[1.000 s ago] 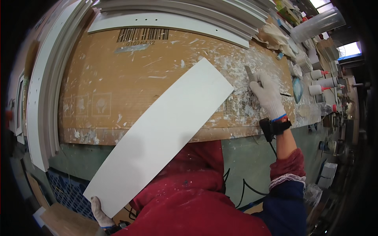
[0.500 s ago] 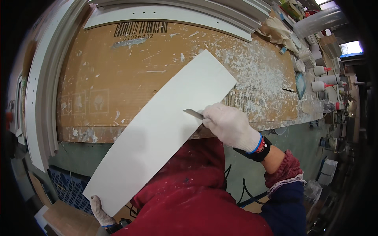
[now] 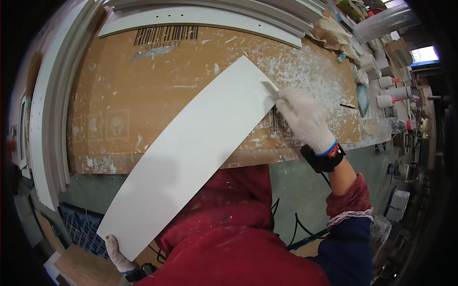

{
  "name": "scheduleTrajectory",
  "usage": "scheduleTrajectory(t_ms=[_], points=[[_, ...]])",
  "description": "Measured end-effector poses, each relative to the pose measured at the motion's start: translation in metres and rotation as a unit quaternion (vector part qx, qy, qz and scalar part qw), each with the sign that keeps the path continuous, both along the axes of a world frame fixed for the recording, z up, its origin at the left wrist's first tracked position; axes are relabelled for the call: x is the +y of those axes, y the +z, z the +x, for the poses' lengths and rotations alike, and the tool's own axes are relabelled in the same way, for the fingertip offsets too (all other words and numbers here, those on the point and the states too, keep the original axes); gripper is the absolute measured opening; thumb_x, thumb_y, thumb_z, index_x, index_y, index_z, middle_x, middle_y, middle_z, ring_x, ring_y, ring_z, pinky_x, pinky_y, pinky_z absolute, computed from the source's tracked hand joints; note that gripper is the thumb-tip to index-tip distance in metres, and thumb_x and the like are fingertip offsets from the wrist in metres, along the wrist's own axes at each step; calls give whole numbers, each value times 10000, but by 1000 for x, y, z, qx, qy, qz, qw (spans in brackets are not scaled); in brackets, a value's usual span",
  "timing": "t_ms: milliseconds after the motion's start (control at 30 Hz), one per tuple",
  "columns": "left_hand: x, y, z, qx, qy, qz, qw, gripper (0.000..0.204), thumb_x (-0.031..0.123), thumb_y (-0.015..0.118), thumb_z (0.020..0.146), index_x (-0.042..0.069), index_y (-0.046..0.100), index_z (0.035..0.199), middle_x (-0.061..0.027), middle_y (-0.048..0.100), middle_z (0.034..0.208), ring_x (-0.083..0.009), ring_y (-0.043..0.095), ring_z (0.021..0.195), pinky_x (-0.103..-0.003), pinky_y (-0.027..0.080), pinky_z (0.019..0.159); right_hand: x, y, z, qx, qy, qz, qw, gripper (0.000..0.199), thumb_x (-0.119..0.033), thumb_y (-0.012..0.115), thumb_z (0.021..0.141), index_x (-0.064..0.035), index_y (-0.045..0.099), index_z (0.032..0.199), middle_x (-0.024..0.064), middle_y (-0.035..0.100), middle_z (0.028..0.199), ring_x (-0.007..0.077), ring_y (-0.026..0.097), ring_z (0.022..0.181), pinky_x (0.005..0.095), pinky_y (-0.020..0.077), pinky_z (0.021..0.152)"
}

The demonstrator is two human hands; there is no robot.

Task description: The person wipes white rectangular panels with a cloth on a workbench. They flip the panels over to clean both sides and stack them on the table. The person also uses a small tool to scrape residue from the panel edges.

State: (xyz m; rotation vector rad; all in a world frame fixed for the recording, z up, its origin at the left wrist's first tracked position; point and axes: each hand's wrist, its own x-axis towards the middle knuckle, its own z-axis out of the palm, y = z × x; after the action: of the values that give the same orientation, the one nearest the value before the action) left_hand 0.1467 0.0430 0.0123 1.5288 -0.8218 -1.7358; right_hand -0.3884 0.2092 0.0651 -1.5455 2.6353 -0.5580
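A long white board (image 3: 183,148) lies slantwise, its far end over the cardboard and its near end reaching past the table edge beside my body. My left hand (image 3: 118,255), in a white knit glove, grips the near-left end, thumb on top and the other fingers hidden beneath. At the board's far right corner is my gloved right hand (image 3: 305,117), closed around a thin grey metal blade (image 3: 270,87). Only the blade's front part shows, and it rests on or just above the board's surface near the edge; which one I cannot tell.
Paint-flecked cardboard (image 3: 124,95) covers the table. White panels (image 3: 200,18) are stacked along the back, with more long strips (image 3: 47,109) on the left. Glue bottles with red tips (image 3: 385,101) stand at the right, near a dark thin stick (image 3: 347,106). A blue plastic crate (image 3: 83,229) sits lower left.
My right hand has moved with the blade from the board's middle right edge toward its far right corner. The left hand still grips the near end; the board has barely shifted.
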Motion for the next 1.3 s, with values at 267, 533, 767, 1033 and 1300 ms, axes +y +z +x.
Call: scheduleTrajectory(t_ms=[267,533,767,1033,1300], points=[[-1,-2,9,-37,-18,-21,999,476,327,597,931,-14,448,1227,-116,583,1109,-217,623,961,-339,554,807,4,-11,-40,41,-102,90,990,189,-208,529,911,-29,584,935,162,601,845,362,588,796,452,463,734],[-5,-1,13,-33,-35,-17,999,512,346,609,922,-27,457,1237,-116,582,1126,-213,620,973,-331,551,806,-10,-20,-7,57,33,-10,998,142,-218,551,899,-81,576,928,145,599,846,339,608,795,421,490,711],[-1,3,8,-34,9,4,999,514,326,622,911,-29,451,1241,-115,587,1112,-205,622,955,-327,549,799,-24,17,-15,-43,12,56,997,189,-217,493,921,-75,590,999,162,621,892,337,611,837,420,491,747],[-6,-2,18,-20,-73,-19,997,445,317,576,944,-20,483,1220,-119,592,1097,-209,632,942,-338,552,808,-34,5,2,-25,11,99,995,197,-98,494,875,-72,564,1058,160,599,1006,353,603,912,415,498,765],[-1,8,5,-39,-15,-13,999,464,299,615,914,-23,478,1218,-111,601,1067,-196,632,906,-317,553,749,-19,-1,-1,15,-26,34,999,211,-120,523,887,-77,566,1088,150,609,992,344,606,881,411,503,733]])
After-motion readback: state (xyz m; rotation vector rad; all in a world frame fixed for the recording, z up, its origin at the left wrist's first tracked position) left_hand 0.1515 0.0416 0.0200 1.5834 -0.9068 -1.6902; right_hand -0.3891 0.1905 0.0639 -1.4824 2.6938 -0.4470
